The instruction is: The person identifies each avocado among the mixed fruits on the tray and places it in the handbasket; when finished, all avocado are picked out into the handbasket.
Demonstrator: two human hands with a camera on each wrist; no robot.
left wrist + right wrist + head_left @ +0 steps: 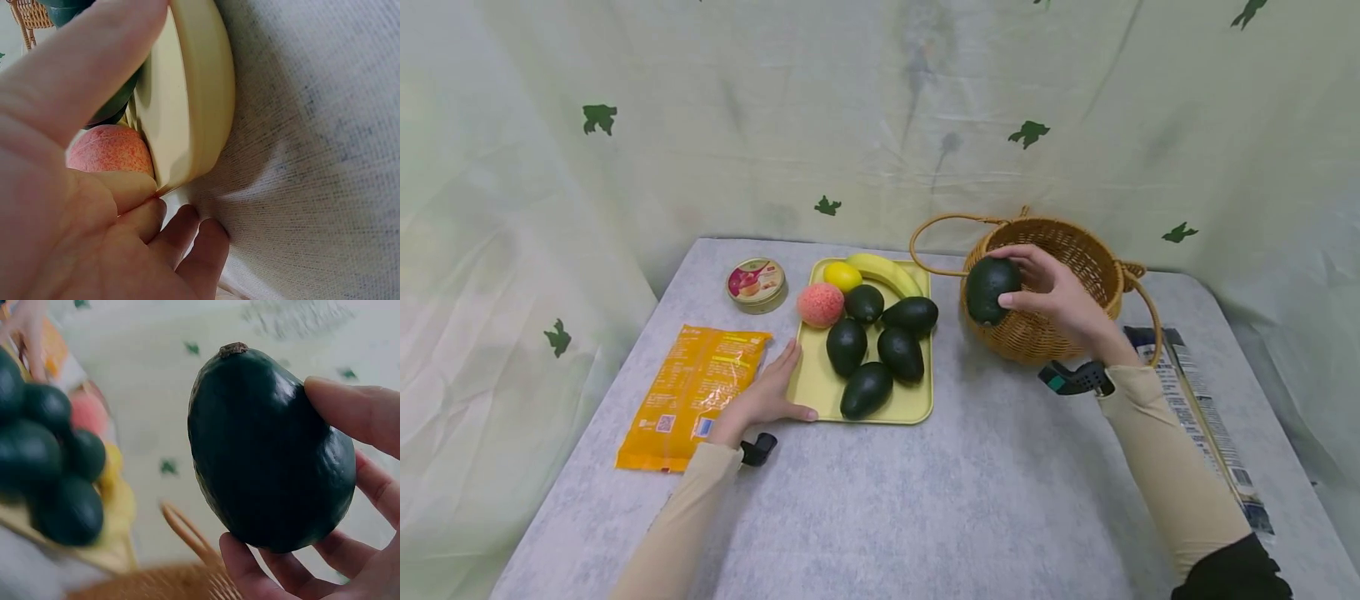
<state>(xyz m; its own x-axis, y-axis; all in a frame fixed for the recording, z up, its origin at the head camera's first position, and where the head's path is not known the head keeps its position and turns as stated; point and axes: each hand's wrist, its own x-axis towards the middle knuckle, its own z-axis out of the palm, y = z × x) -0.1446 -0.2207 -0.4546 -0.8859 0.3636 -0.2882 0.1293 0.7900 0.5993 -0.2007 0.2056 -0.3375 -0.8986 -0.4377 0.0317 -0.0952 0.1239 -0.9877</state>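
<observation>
In the head view my right hand (1052,296) grips a dark green avocado (991,292) in front of the wicker basket's (1037,337) left part. The right wrist view shows the avocado (269,450) between thumb and fingers, its stem end up. My left hand (767,392) spans the near left corner of a pale yellow tray (917,404), thumb at the front edge and fairly straight fingers along the left side. On the tray lie several avocados (867,390), a pink peach-like fruit (821,305), a lemon (842,276) and a banana (886,273).
Left of the tray lies an orange packet (700,392), with a round tin (756,283) behind it. A dark printed packet (1210,425) lies at the right, partly under my forearm. The basket's handles stick out left and right. A pale curtain (775,125) hangs behind the table.
</observation>
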